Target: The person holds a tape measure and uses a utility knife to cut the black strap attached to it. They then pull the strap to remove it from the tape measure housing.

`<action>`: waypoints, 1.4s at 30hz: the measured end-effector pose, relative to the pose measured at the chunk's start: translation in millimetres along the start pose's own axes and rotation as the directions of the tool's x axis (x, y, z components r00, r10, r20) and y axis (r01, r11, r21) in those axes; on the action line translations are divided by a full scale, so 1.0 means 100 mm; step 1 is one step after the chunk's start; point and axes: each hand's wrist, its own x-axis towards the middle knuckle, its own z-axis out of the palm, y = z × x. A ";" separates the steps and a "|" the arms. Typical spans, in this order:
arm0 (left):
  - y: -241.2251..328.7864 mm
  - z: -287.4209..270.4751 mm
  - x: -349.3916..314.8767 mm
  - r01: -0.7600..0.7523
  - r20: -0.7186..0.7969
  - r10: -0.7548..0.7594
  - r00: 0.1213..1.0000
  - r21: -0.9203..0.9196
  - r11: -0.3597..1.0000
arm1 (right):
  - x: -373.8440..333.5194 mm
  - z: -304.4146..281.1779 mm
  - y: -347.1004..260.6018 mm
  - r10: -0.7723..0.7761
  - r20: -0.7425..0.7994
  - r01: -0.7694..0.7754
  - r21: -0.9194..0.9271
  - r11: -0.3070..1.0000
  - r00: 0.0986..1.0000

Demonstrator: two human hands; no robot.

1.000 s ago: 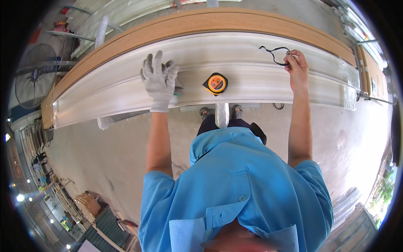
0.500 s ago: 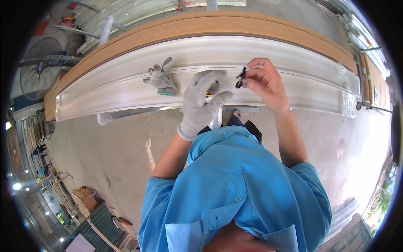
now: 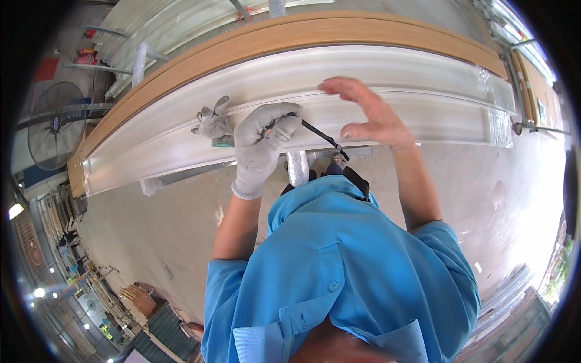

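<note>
My left hand (image 3: 257, 148) wears a grey work glove and is closed above the near edge of a long white panel (image 3: 417, 112). A thin black strap (image 3: 319, 133) with a small buckle runs from its fingers and hangs down to the right. A bit of orange shows inside the grip, but most of what is held there is hidden. Bare, with fingers and thumb apart, my right hand (image 3: 381, 124) is over the panel, clear of the strap. To the left, the other grey glove (image 3: 213, 126) with a green cuff lies on the panel.
Along the panel's far side runs a wood-coloured board (image 3: 339, 30). Clear plastic wrap (image 3: 500, 126) covers the panel's right end. A large fan (image 3: 56, 125) stands at the far left. Wrapped supports (image 3: 298, 168) stick out near my waist.
My right hand has let go of the black strap's end and opened. The strap now hangs from my left hand, whose fingers have closed further. The view has shifted slightly.
</note>
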 end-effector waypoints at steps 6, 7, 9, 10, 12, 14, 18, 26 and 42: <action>-0.01 -0.02 0.05 0.015 -0.099 -0.019 0.995 -0.036 0.999 | -0.10 0.36 0.26 0.054 0.154 -0.079 0.162 0.984 0.987; -0.02 -0.03 0.05 0.007 -0.114 -0.008 0.993 -0.013 1.000 | -0.11 0.37 0.28 0.105 0.162 -0.129 0.147 0.981 0.981; -0.06 -0.09 0.06 0.040 -0.110 -0.046 0.993 -0.050 0.998 | -0.16 0.36 0.30 0.237 0.169 -0.256 0.101 0.961 0.957; -0.08 -0.11 0.07 0.042 -0.125 -0.052 0.991 -0.078 0.996 | -0.19 0.37 0.30 0.190 0.103 -0.206 0.187 0.960 0.976; -0.13 -0.16 0.08 0.044 -0.144 -0.060 0.988 -0.116 0.992 | -0.23 0.36 0.29 0.234 0.062 -0.240 0.150 0.959 0.970; -0.17 -0.24 0.11 0.109 -0.219 -0.188 0.957 -0.328 0.938 | -0.28 0.36 0.29 0.269 -0.004 -0.268 0.060 0.962 0.963; -0.24 -0.33 0.08 -0.014 -0.264 -0.043 0.964 -0.209 0.978 | -0.35 0.32 0.29 0.277 -0.127 -0.264 0.111 0.958 0.952; -0.17 0.15 0.02 -0.187 0.185 0.156 0.970 0.170 0.967 | -0.26 0.17 0.03 -0.153 -0.027 0.100 -0.645 0.758 0.988; -0.28 0.20 -0.10 0.360 0.349 -0.318 0.881 -0.060 0.931 | -0.46 -0.21 -0.16 -0.071 -0.045 0.020 -0.688 0.725 0.996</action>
